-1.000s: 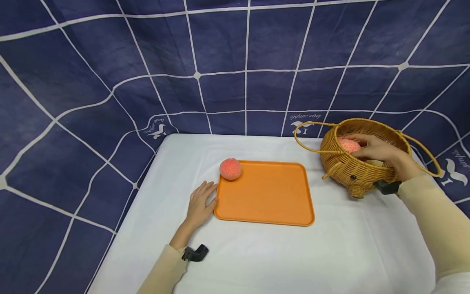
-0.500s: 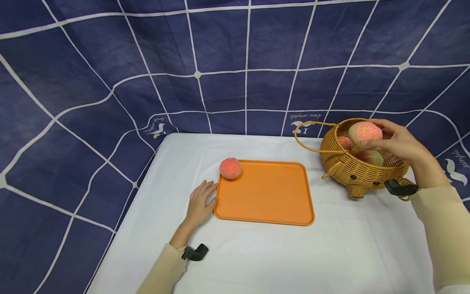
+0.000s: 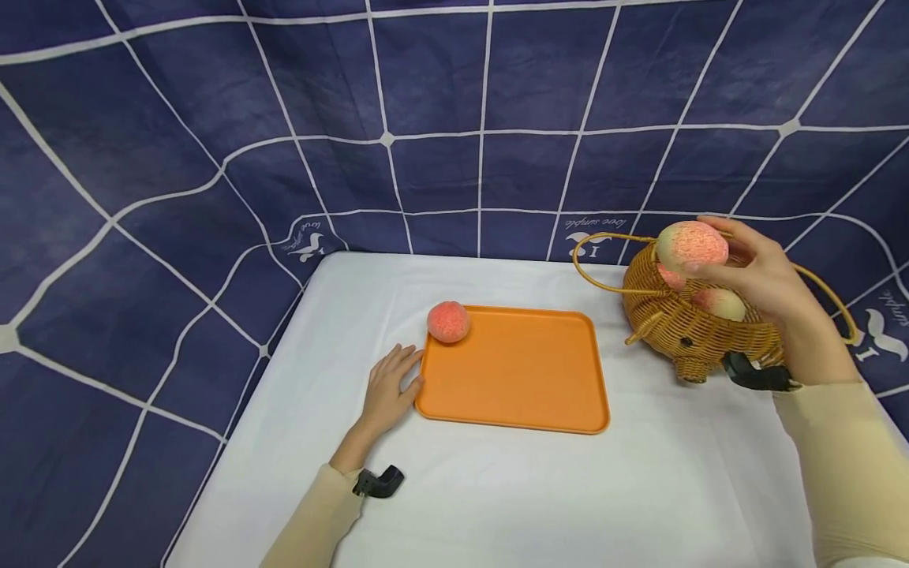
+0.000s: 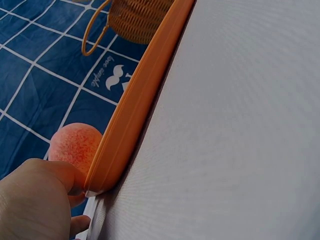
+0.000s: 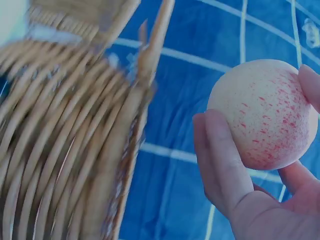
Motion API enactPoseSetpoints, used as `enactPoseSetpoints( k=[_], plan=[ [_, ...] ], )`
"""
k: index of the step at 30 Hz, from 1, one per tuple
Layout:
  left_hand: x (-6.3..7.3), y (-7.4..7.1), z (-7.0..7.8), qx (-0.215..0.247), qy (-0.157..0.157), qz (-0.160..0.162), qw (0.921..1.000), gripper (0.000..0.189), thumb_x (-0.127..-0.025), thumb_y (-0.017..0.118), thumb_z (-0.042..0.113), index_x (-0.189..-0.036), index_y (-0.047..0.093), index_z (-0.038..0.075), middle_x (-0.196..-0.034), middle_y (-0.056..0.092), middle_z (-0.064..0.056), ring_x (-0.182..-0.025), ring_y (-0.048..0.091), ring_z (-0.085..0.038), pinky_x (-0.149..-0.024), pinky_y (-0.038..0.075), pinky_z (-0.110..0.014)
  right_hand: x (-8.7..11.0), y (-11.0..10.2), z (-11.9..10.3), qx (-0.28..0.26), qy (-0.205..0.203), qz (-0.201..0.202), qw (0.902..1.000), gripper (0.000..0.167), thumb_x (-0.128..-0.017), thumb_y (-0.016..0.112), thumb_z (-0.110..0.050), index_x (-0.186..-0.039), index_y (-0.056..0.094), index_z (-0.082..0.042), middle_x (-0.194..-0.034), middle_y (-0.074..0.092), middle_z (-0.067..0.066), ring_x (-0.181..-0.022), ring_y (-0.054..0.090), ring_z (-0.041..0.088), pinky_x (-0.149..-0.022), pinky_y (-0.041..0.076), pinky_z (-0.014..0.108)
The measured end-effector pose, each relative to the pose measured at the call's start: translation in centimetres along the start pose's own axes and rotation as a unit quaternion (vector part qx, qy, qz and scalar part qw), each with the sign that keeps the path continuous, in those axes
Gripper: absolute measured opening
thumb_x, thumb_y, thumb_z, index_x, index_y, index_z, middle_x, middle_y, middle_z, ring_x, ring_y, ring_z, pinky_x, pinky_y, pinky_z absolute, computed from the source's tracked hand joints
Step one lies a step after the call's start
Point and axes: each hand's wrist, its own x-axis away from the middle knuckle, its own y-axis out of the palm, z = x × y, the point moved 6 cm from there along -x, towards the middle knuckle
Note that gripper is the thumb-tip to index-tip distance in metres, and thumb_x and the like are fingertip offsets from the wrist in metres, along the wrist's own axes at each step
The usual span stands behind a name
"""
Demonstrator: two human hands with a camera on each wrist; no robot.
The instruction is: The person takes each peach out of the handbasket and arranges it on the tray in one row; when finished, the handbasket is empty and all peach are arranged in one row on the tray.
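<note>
My right hand (image 3: 770,284) holds a pale peach (image 3: 690,243) with pink speckles above the wicker basket (image 3: 710,338). In the right wrist view, fingers and thumb curl round this peach (image 5: 265,115), beside the basket's woven wall (image 5: 60,150). Inside the basket lie a pale-and-red peach (image 3: 720,304) and a pinker peach (image 3: 671,276), partly hidden. At the orange tray's (image 3: 525,371) left edge rests my left hand (image 3: 388,392), its fingers extended and thumb by the rim. A pink peach (image 3: 448,322) sits in the tray's far left corner.
The basket has an animal snout (image 3: 690,369) and a looped handle (image 3: 592,276) sticking out on its left. A white cloth (image 3: 497,497) covers the table. Behind hangs a dark blue curtain (image 3: 440,173) with white grid lines.
The right hand has lifted a peach up out of the basket and shifted it slightly left above the rim. The left hand and the tray stay in place.
</note>
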Motion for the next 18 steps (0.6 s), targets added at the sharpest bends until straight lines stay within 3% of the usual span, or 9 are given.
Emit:
enactPoseSetpoints(
  k=[8, 13, 18],
  plan=[
    [0.0, 0.0, 0.0, -0.001, -0.004, -0.004, 1.0, 0.047, -0.091, 0.062, 0.019, -0.136, 0.057, 0.007, -0.143, 0.052, -0.016, -0.142, 0.036, -0.038, -0.115, 0.025, -0.057, 0.3, 4.8, -4.1, -0.057, -0.082, -0.027, 0.9946, 0.072, -0.084, 0.071, 0.004, -0.147, 0.046, -0.02, -0.123, 0.053, -0.019, -0.096, 0.06, -0.001, -0.076, 0.052, 0.01],
    [0.0, 0.0, 0.0, 0.002, -0.004, -0.002, 1.0, 0.047, -0.09, 0.063, 0.019, -0.136, 0.058, 0.007, -0.143, 0.053, -0.016, -0.141, 0.036, -0.039, -0.115, 0.025, -0.057, 0.3, 8.6, -6.1, -0.125, -0.131, -0.082, 0.98, 0.074, -0.08, 0.072, 0.01, -0.146, 0.045, -0.01, -0.131, 0.054, -0.011, -0.095, 0.065, 0.003, -0.08, 0.054, 0.012],
    [0.1, 0.0, -0.2, 0.002, -0.008, -0.004, 1.0, 0.046, -0.091, 0.062, 0.019, -0.136, 0.058, 0.008, -0.143, 0.053, -0.015, -0.142, 0.036, -0.038, -0.115, 0.025, -0.057, -0.2, 12.5, -6.6, -0.125, -0.127, -0.132, 0.9752, 0.075, -0.081, 0.074, 0.002, -0.148, 0.043, -0.01, -0.143, 0.048, 0.0, -0.104, 0.063, 0.003, -0.085, 0.053, 0.014]
  ],
)
